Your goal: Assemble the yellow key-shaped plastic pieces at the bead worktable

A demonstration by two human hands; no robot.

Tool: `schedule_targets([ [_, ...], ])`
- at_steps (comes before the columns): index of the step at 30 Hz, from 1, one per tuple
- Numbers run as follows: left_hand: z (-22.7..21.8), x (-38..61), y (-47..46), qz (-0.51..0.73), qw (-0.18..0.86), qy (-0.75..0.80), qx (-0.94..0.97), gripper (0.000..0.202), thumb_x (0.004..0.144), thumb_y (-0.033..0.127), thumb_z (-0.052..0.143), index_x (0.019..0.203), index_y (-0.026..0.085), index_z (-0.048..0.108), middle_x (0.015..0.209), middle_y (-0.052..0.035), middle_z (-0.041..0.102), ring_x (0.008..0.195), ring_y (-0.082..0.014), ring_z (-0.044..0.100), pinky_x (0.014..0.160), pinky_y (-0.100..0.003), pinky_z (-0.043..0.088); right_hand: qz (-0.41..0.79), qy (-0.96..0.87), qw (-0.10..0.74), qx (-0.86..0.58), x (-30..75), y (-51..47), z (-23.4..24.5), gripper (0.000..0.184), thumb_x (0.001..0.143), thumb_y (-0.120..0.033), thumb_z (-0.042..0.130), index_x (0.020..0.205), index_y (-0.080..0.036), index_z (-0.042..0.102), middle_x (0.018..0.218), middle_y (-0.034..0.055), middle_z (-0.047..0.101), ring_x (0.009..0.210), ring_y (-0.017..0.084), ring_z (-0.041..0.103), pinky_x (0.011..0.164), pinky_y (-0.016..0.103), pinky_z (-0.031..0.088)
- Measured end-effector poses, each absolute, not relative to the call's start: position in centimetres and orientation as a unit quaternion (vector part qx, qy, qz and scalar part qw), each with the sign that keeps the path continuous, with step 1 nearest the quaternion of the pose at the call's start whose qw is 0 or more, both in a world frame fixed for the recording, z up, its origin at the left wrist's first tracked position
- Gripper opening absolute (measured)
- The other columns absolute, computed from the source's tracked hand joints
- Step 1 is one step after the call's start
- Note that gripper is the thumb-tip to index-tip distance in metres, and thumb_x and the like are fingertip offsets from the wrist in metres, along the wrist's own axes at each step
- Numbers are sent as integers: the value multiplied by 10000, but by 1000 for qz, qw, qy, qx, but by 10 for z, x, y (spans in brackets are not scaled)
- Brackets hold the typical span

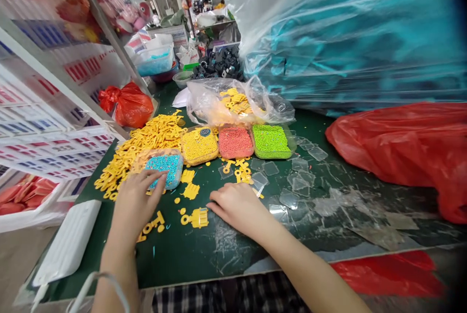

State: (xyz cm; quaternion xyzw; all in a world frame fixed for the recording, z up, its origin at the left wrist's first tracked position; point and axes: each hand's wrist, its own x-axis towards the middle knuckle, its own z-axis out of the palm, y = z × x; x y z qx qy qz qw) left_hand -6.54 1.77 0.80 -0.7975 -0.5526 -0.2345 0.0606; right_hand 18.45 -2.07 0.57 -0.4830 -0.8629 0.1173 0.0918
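Observation:
My left hand reaches over a clear tray of blue beads. Its thumb and fingertips come together at the beads; anything pinched there is too small to make out. On the green tabletop, my right hand rests with curled fingers, thumb and forefinger close together. Their tips are at the right edge of a flat yellow plastic piece with a ring end and small blue marks on top. Whether they hold anything is hidden. More yellow pieces and small yellow discs lie between my hands.
Trays of yellow, red and green beads stand in a row. Behind them is a plastic bag of yellow parts. A yellow heap, clear squares, a white power bank and red bags surround the work area.

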Motion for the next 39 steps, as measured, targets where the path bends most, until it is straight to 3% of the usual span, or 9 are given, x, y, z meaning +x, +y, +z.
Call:
schedule_targets([
  [2, 13, -73, 35, -180, 40, -579, -794, 467, 894, 561, 437, 947, 206, 735, 1005, -117, 703, 929, -319, 649, 805, -431, 498, 124, -864, 85, -480, 184, -20, 6, 208, 945, -304, 557, 845, -170, 680, 795, 53, 722, 765, 185, 649, 536, 281, 241],
  [5, 27, -60, 58, -193, -4, -571, -798, 500, 913, 557, 386, 1020, 197, 715, 1096, -113, 695, 1011, -296, 642, 862, -392, 495, 133, -862, 86, -481, 185, -19, 8, 202, 945, -297, 558, 860, -164, 684, 789, 61, 719, 772, 189, 648, 541, 279, 262],
  [9, 48, -14, 85, -163, -54, -508, -844, 403, 910, 480, 436, 983, 203, 720, 1000, -77, 741, 867, -240, 669, 775, -331, 494, 139, -856, 97, -489, 189, -17, 11, 224, 955, -309, 539, 882, -154, 682, 813, 74, 723, 805, 202, 661, 555, 288, 289],
  [13, 56, 19, 120, -39, -65, -469, -880, 254, 870, 332, 532, 932, 213, 747, 972, -66, 759, 861, -245, 678, 775, -318, 467, 149, -851, 103, -493, 192, -16, 14, 248, 966, -318, 516, 897, -149, 683, 828, 83, 729, 822, 206, 669, 567, 288, 305],
  [20, 50, 48, 161, 154, -127, -451, -870, 132, 768, 210, 642, 801, 220, 769, 905, -48, 769, 795, -212, 677, 701, -260, 442, 162, -853, 101, -485, 192, -16, 17, 242, 968, -292, 511, 906, -142, 690, 832, 96, 733, 817, 214, 671, 577, 288, 334],
  [26, 49, 60, 167, 244, -138, -462, -842, 207, 743, 272, 670, 877, 151, 771, 880, -38, 760, 787, -185, 660, 672, -222, 416, 167, -856, 96, -480, 194, -17, 20, 200, 950, -234, 528, 902, -138, 697, 816, 108, 732, 809, 221, 675, 573, 294, 350],
  [29, 47, 63, 169, 258, -132, -459, -840, 242, 740, 299, 667, 870, 122, 767, 834, -33, 749, 752, -167, 643, 658, -216, 402, 173, -857, 93, -476, 195, -17, 18, 195, 946, -202, 521, 897, -135, 698, 818, 112, 732, 824, 226, 680, 570, 295, 345],
  [35, 44, 64, 168, 238, -117, -479, -837, 99, 695, 257, 688, 718, 181, 747, 728, -30, 728, 673, -184, 626, 596, -241, 394, 172, -857, 100, -475, 196, -17, 16, 195, 947, -197, 518, 906, -135, 698, 812, 111, 731, 822, 224, 680, 574, 286, 341],
  [39, 53, 54, 148, 102, -94, -458, -878, 153, 752, 315, 691, 707, 179, 742, 796, -60, 705, 718, -198, 610, 659, -281, 424, 179, -859, 81, -473, 195, -16, 19, 197, 942, -192, 524, 922, -142, 713, 809, 106, 732, 803, 214, 680, 569, 276, 338],
])
